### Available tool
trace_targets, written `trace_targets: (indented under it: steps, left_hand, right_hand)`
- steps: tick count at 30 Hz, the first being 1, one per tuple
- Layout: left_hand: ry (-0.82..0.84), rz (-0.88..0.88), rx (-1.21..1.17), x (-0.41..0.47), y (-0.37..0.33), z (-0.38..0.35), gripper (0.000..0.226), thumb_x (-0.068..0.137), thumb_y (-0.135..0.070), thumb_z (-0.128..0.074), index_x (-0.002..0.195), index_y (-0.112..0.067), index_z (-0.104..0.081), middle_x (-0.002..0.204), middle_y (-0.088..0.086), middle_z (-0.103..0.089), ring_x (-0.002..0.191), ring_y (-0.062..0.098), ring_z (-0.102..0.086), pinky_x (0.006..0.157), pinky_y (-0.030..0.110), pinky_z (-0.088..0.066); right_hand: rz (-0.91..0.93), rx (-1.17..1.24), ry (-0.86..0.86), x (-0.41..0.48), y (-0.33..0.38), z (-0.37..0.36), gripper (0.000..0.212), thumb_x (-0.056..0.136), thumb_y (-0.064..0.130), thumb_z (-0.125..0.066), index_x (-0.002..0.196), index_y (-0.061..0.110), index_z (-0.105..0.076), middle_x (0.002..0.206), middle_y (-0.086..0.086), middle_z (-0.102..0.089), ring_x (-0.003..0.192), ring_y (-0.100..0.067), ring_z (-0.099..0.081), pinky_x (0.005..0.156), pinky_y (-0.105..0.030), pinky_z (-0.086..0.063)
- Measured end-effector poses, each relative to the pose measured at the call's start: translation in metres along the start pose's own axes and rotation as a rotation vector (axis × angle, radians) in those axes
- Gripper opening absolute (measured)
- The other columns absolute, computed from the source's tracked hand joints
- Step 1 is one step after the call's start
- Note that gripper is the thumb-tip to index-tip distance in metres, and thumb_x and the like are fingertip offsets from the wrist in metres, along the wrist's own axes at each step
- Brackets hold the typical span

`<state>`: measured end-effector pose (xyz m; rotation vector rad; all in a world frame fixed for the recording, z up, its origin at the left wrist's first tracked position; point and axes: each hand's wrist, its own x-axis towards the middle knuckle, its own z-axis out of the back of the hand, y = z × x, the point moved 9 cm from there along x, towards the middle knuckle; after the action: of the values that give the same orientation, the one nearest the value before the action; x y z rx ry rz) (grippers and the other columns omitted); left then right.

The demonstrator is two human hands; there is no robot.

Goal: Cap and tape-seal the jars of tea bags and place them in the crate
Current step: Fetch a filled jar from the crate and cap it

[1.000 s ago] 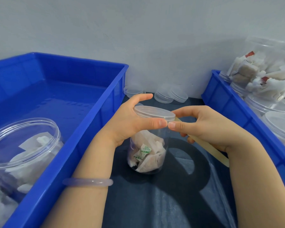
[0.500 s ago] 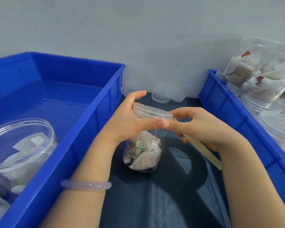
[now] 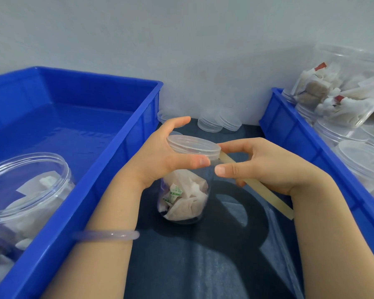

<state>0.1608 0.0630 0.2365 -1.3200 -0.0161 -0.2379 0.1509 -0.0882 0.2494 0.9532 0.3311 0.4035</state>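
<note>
A clear jar (image 3: 183, 197) of tea bags stands tilted on the dark table between two blue crates. A translucent cap (image 3: 193, 146) sits on its mouth. My left hand (image 3: 160, 158) grips the jar's neck just under the cap, thumb across the front. A beige strip of tape (image 3: 257, 184) sticks to the cap's right edge and runs down to the right. My right hand (image 3: 268, 167) holds the strip, thumb tip close to the left thumb. The left blue crate (image 3: 108, 160) holds a large clear jar (image 3: 24, 190) with tea bags at its near end.
The right blue crate (image 3: 307, 147) is full of capped jars (image 3: 363, 160) and a jar of tea bags (image 3: 343, 100) lying on top. Loose caps (image 3: 218, 123) lie by the wall behind the jar. The grey wall stands close behind.
The jar has tipped so its cap leans toward the right. My right thumb has drawn slightly away from the left thumb, and the tape now shows stuck at the cap's right edge.
</note>
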Motion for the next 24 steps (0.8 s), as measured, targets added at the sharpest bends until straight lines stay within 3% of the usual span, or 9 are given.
trace_targets:
  steps: [5,11,15,19,24]
  left_hand:
    - [-0.003,0.007,-0.070,0.001,0.005,0.001,0.102,0.037,-0.048,-0.082,0.132,-0.040,-0.047,0.133,0.002,-0.055,0.122,0.019,-0.053,0.104,0.042,-0.044]
    - [0.004,0.001,-0.092,0.001,0.007,0.001,0.095,0.039,-0.048,-0.081,0.129,-0.041,-0.049,0.134,0.003,-0.054,0.124,0.021,-0.051,0.105,0.044,-0.044]
    - [0.013,-0.008,-0.089,0.001,0.007,-0.002,0.089,0.040,-0.048,-0.080,0.124,-0.043,-0.050,0.133,0.002,-0.054,0.123,0.019,-0.052,0.103,0.040,-0.045]
    - [0.036,-0.017,-0.092,0.000,0.007,-0.004,0.084,0.042,-0.048,-0.078,0.121,-0.042,-0.052,0.129,0.001,-0.057,0.116,0.016,-0.058,0.099,0.035,-0.048]
    - [0.022,0.024,-0.039,0.000,0.007,-0.002,0.103,0.038,-0.058,-0.076,0.134,-0.038,-0.043,0.134,0.001,-0.051,0.123,0.017,-0.051,0.106,0.039,-0.042]
  right_hand:
    - [-0.001,0.033,0.022,0.000,0.000,-0.004,0.052,0.053,0.064,-0.081,0.102,0.050,-0.069,0.103,0.009,-0.072,0.071,-0.004,-0.064,0.068,-0.023,-0.049]
    - [-0.003,-0.044,-0.126,0.004,-0.001,0.007,0.055,0.040,0.071,-0.069,0.091,0.051,-0.070,0.091,0.027,-0.069,0.075,0.008,-0.064,0.075,-0.026,-0.047]
    - [-0.023,-0.054,-0.191,0.004,-0.002,0.011,0.042,0.052,0.059,-0.077,0.091,0.043,-0.070,0.088,0.024,-0.068,0.071,0.007,-0.063,0.074,-0.024,-0.046]
    - [-0.026,-0.069,-0.199,0.005,-0.002,0.011,0.037,0.060,0.054,-0.077,0.092,0.041,-0.067,0.094,0.021,-0.066,0.081,-0.001,-0.063,0.075,-0.024,-0.047]
    - [-0.026,-0.067,-0.226,0.005,-0.003,0.012,0.054,0.045,0.070,-0.068,0.091,0.043,-0.067,0.094,0.023,-0.066,0.083,-0.003,-0.065,0.074,-0.027,-0.051]
